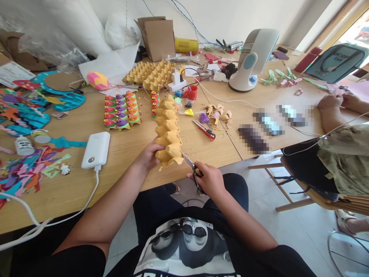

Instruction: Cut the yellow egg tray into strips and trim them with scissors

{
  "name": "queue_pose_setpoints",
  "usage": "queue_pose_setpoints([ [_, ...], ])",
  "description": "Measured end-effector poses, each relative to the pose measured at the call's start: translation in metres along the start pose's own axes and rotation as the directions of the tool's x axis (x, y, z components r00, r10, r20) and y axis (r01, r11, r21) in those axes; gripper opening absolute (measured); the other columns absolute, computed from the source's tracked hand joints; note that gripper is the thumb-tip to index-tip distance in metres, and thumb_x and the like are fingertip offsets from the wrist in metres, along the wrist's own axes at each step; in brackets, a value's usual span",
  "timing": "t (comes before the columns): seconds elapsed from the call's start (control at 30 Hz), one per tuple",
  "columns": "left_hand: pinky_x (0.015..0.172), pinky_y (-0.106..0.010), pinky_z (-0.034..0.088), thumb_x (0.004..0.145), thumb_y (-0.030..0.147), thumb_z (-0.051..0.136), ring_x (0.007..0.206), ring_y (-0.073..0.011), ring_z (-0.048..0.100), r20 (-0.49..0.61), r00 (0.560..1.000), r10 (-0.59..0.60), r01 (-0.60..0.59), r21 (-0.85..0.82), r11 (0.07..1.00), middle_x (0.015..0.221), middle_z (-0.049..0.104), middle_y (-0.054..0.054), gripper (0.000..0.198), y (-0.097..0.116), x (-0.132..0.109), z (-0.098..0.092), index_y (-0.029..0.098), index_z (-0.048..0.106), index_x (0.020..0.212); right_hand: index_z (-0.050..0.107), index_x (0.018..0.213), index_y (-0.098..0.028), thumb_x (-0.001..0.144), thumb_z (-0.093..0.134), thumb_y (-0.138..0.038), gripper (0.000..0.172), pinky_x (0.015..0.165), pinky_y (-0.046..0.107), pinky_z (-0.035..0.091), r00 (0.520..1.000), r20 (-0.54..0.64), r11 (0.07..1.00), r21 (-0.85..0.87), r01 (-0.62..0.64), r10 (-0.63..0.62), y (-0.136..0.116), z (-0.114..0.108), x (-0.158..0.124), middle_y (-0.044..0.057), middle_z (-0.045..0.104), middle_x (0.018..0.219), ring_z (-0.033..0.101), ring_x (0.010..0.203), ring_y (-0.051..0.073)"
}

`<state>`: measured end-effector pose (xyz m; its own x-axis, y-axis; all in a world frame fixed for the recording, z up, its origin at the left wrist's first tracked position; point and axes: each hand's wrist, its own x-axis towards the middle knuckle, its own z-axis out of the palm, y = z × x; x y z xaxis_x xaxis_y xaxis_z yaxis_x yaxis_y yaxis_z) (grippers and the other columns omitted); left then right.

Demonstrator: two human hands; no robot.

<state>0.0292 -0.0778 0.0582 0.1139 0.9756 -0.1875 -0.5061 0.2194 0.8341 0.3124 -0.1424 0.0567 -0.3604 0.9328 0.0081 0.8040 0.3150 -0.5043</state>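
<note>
My left hand [150,156] grips the near end of a long yellow strip of egg carton [167,130] that reaches away from me over the wooden table [121,154]. My right hand [209,179] is closed on a pair of scissors [191,167] with dark handles. The blades point up and left and touch the near right corner of the strip. Both hands hover at the table's front edge, above my lap.
A white power bank [96,150] with its cable lies left of my hands. Painted carton cups [122,111], a whole egg tray [150,75], a red utility knife [204,130], paper scraps [25,173] and a white fan [250,57] crowd the table. Another person [343,154] sits at right.
</note>
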Motion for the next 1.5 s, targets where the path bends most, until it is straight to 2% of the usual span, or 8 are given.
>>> queue_pose_setpoints([
  [0.33,0.071,-0.031,0.069,0.069,0.016,0.086,0.089,-0.0278,0.087,-0.039,0.999,-0.025,0.025,0.006,1.0,0.107,0.09,-0.006,0.083,-0.002,-0.001,0.004,0.02,0.074,0.151,0.084,0.116,-0.026,0.114,0.075,-0.059,0.034,0.073,0.029,0.037,1.0,-0.002,0.999,0.037,0.032,-0.031,0.004,0.001,0.002,0.006,0.083,0.09,0.073,0.083,0.023],
  [0.57,0.078,-0.033,0.071,0.067,0.016,0.088,0.093,-0.03,0.087,-0.059,0.998,-0.025,0.025,0.0,1.0,0.107,0.09,-0.009,0.081,-0.003,-0.001,0.004,0.014,0.077,0.147,0.084,0.118,-0.026,0.111,0.08,-0.056,0.031,0.074,0.028,0.039,0.999,0.004,0.998,0.044,0.046,-0.046,0.006,0.002,0.006,0.007,0.084,0.092,0.075,0.086,0.023],
  [0.73,0.075,-0.035,0.072,0.068,0.017,0.087,0.09,-0.0297,0.087,-0.062,0.998,-0.03,0.03,0.003,1.0,0.107,0.09,-0.009,0.078,-0.005,0.001,-0.001,0.016,0.077,0.146,0.084,0.117,-0.025,0.108,0.086,-0.049,0.026,0.074,0.028,0.037,0.999,0.01,0.999,0.039,0.037,-0.037,0.004,0.001,0.007,0.006,0.086,0.093,0.076,0.085,0.022],
  [1.0,0.081,-0.038,0.074,0.066,0.02,0.088,0.099,-0.0337,0.089,-0.073,0.997,-0.022,0.022,0.0,1.0,0.111,0.09,-0.012,0.077,-0.006,0.004,-0.002,0.014,0.076,0.142,0.081,0.11,-0.026,0.111,0.081,-0.054,0.028,0.071,0.028,0.034,1.0,0.006,0.997,0.069,0.03,-0.031,0.003,-0.003,0.01,0.005,0.082,0.088,0.071,0.081,0.022],
  [1.2,0.083,-0.034,0.073,0.065,0.018,0.09,0.1,-0.0309,0.088,-0.009,1.0,-0.015,0.016,0.03,0.999,0.113,0.09,-0.008,0.086,-0.006,0.004,-0.001,0.019,0.074,0.15,0.081,0.115,-0.027,0.106,0.085,-0.045,0.021,0.07,0.029,0.034,0.999,0.045,0.996,0.085,-0.027,0.023,-0.003,-0.014,0.004,0.003,0.083,0.088,0.073,0.082,0.022],
  [1.37,0.08,-0.033,0.071,0.064,0.015,0.093,0.099,-0.0301,0.087,0.061,0.998,-0.023,0.019,0.072,0.997,0.117,0.09,-0.008,0.101,-0.007,0.002,-0.001,0.022,0.068,0.162,0.081,0.121,-0.027,0.105,0.086,-0.045,0.024,0.071,0.03,0.034,1.0,0.016,0.999,0.04,-0.003,0.002,-0.005,-0.01,-0.002,0.005,0.086,0.095,0.077,0.088,0.024],
  [1.5,0.082,-0.033,0.071,0.068,0.014,0.092,0.099,-0.0291,0.087,0.086,0.995,-0.041,0.036,0.058,0.998,0.118,0.089,-0.008,0.101,-0.006,0.001,-0.004,0.023,0.066,0.164,0.081,0.121,-0.028,0.106,0.085,-0.046,0.025,0.07,0.031,0.034,1.0,0.004,1.0,0.024,0.002,-0.002,-0.006,-0.008,-0.004,0.005,0.087,0.095,0.077,0.089,0.025],
])
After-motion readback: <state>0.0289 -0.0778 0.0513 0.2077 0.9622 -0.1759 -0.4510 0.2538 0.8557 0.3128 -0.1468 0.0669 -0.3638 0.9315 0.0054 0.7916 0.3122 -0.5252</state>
